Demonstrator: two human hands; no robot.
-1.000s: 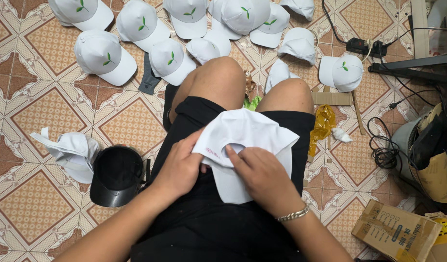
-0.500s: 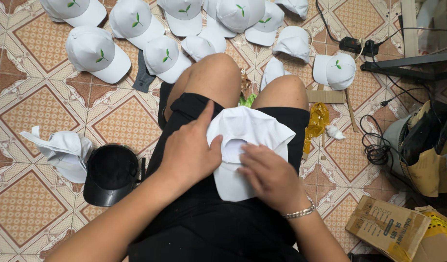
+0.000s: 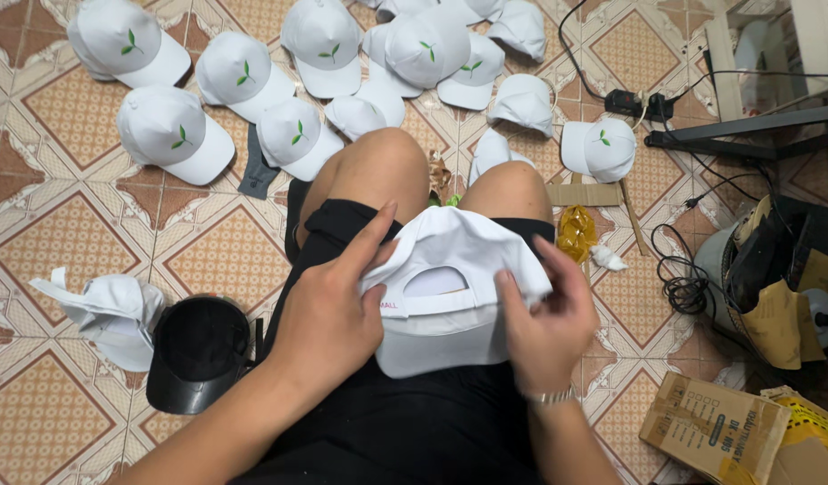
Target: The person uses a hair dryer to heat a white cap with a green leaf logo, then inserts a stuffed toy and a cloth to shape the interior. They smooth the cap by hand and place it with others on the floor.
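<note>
— Where was the white cotton baseball cap (image 3: 450,305)?

— It lay on the person's lap, its back opening facing up, brim toward six o'clock.

— And the fingers?

— The left hand (image 3: 328,310) pinched the cap's edge at nine o'clock, thumb underneath, forefinger stretched toward one o'clock. The right hand (image 3: 549,323) gripped the fabric at three o'clock, fingers curled over it.

— Anything nearby?

— A black cap (image 3: 198,350) sat on the tiled floor (image 3: 54,224) at nine o'clock; white caps with green leaf marks (image 3: 292,135) lay at twelve.
</note>
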